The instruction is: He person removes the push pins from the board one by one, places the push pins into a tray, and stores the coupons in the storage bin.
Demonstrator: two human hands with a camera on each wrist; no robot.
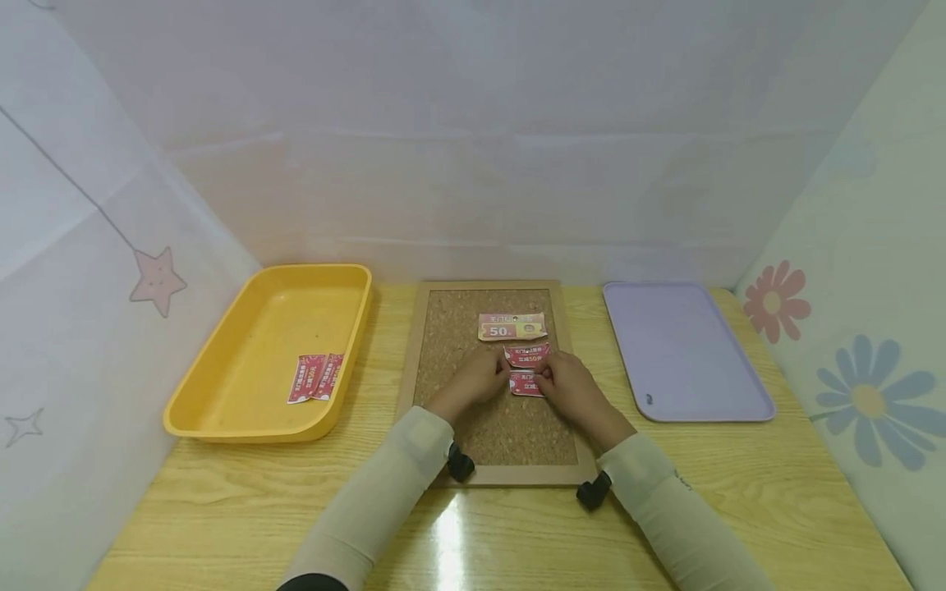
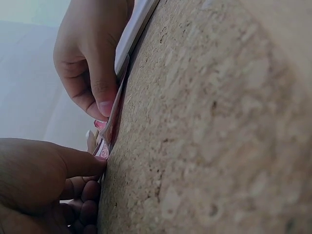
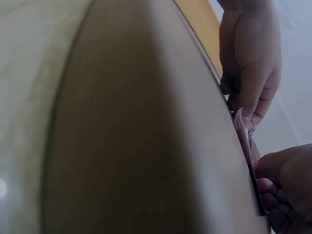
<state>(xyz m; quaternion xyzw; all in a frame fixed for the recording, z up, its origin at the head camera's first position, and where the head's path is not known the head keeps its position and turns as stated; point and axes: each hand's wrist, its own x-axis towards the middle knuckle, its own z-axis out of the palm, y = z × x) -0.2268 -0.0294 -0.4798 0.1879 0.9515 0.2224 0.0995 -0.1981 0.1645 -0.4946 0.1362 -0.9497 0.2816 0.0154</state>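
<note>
Both hands are over a wood-framed corkboard (image 1: 510, 439), working at a small red printed coupon (image 1: 523, 383). My left hand (image 1: 476, 376) pinches its left edge between thumb and forefinger. At the right edge, the thumb and fingers of my right hand (image 1: 575, 387) hold the same coupon. The left wrist view shows the paper (image 2: 117, 109) standing slightly off the cork, its edge curled. Just above lies another red coupon (image 1: 526, 353), close to the fingertips. Higher up, a pink and yellow coupon (image 1: 512, 327) marked 50 has a small pin-like dot at its top.
On the left stands a yellow tray (image 1: 360, 328) with more red coupons (image 1: 305, 379) overlapping inside it. A flat lilac tray (image 1: 680, 345) lies to the right, a small dark object (image 1: 649, 400) near its front corner. Pale printed cloth surrounds the wooden table (image 1: 532, 533).
</note>
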